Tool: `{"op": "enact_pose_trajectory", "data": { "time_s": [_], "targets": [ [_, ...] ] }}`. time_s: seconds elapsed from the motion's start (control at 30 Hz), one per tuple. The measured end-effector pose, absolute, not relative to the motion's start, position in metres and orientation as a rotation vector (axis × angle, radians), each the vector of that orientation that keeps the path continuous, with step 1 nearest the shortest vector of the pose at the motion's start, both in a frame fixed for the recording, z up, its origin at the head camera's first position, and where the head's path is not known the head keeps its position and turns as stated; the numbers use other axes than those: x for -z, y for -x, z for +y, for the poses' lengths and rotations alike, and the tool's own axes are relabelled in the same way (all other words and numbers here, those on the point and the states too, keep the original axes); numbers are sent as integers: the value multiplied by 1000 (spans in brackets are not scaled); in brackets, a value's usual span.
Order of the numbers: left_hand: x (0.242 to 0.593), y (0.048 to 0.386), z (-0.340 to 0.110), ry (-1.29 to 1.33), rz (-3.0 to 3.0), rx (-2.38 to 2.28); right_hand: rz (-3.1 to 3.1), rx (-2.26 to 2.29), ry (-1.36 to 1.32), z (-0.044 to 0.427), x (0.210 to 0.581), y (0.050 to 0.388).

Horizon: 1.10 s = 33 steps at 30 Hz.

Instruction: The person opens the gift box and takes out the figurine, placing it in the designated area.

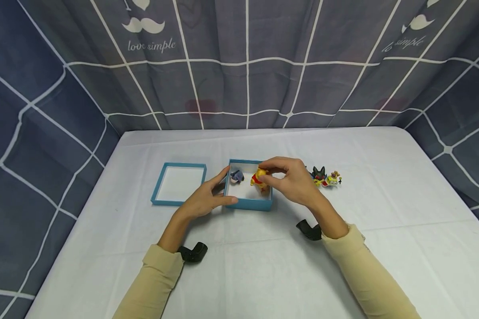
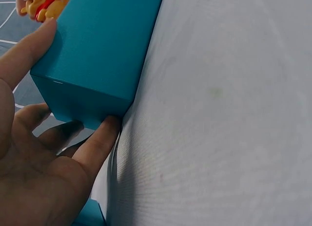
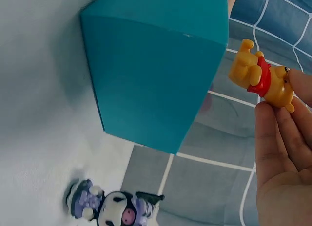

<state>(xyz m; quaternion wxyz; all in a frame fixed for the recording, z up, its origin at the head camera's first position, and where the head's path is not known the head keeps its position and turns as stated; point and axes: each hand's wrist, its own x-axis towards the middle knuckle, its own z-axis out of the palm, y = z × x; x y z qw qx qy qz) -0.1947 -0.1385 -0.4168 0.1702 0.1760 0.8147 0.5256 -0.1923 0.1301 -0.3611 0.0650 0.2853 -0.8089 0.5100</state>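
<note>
A blue box (image 1: 249, 204) with a white inside stands uncovered on the table. My left hand (image 1: 204, 197) grips its left end, the thumb at the front edge and the fingers along the side wall. Above the box, my right hand (image 1: 290, 180) pinches a yellow bear figurine (image 3: 263, 79) in a red shirt by its head. The bear's legs point away from the fingers. Inside the box, a blue-grey donkey figurine (image 1: 237, 177) sits at the left. An orange-brown shape (image 1: 265, 190) shows near the front right, too unclear to name.
The blue-rimmed lid (image 1: 178, 183) lies left of the box on the white tablecloth (image 1: 243, 266). Right of the box stand several figurines, among them a black-eared one (image 1: 318, 174) and a yellow-and-white one (image 1: 333, 178). A grey checked curtain (image 1: 215, 88) hangs behind the table.
</note>
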Motion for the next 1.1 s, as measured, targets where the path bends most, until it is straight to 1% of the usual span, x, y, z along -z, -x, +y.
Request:
{"op": "enact_pose_trajectory", "data": {
  "time_s": [0.33,0.87,1.1],
  "targets": [
    [415,194,-139,-517,2310,-1506,-2496,-1396,-841,148,358,182],
    [416,193,-138,-496,2307,-1505,-2565,-1217,-840,177,365,165],
    [417,193,-138,-498,2318,-1497,-2579,-1203,-809,186,370,163]
  ]
}}
